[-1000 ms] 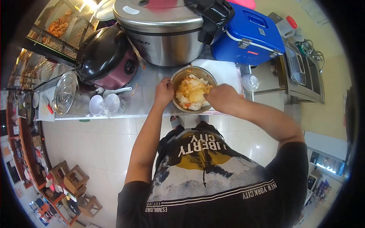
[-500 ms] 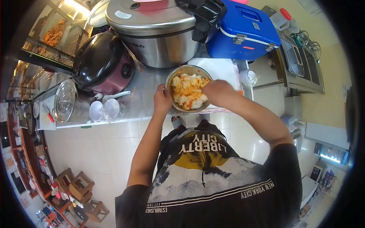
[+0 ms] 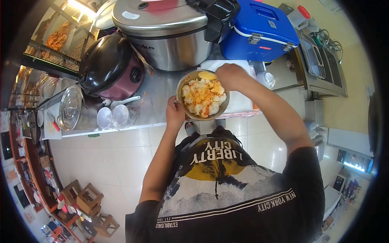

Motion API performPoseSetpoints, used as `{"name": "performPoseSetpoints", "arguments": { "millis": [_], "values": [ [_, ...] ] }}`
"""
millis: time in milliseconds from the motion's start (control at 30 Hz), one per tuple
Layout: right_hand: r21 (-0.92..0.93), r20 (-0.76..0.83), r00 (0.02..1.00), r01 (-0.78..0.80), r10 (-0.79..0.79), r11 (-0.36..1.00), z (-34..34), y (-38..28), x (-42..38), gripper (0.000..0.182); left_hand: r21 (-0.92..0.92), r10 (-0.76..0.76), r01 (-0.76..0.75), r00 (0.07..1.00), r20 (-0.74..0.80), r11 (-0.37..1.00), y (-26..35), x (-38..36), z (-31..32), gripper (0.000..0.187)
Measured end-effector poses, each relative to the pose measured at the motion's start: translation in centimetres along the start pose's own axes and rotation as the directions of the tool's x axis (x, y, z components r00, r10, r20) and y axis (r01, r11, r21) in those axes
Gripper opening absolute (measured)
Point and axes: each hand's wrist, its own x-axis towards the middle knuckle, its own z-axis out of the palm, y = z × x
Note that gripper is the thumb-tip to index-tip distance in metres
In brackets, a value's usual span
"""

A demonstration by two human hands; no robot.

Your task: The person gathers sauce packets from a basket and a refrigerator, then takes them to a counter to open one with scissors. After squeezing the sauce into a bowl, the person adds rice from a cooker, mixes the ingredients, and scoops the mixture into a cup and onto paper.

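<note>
Gripping the round steel bowl of yellow-white food (image 3: 202,97) at its near rim, the left hand (image 3: 175,113) steadies it; the right hand (image 3: 230,76), at the far rim, seemingly pinches a pale yellow piece (image 3: 207,75).

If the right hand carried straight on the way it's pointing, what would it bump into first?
The right hand points left across the far rim of the metal bowl, holding something yellow. Carried on, it would probably meet the dark rice cooker first, though depth is hard to judge.
</note>
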Motion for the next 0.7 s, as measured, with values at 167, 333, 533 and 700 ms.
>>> {"name": "performPoseSetpoints", "arguments": {
  "millis": [167,333,533,700],
  "values": [
    [0.039,-0.075,0.946,0.319,-0.316,0.947,5.0,-2.7,1.8,0.018,-0.012,0.026,-0.026,1.0,-0.001,1.0,-0.3,0.2,-0.4,0.034],
    [0.002,0.034,0.954,0.296,-0.296,0.955,1.4,-4.1,-6.2,0.022,0.108,0.132,-0.122,0.987,-0.088,0.987,-2.0,0.3,-0.1,0.038],
    [0.054,-0.061,0.998,0.016,-0.012,0.998,0.2,0.3,-4.6,0.023,0.034,-0.023,0.024,0.999,-0.023,0.999,0.6,-0.9,-0.3,0.041],
    [0.183,0.027,0.997,0.068,-0.074,0.981,7.0,0.3,-0.4,0.023,-0.041,-0.04,0.04,0.999,0.006,0.998,1.3,-2.1,0.8,0.036]
  ]
}}
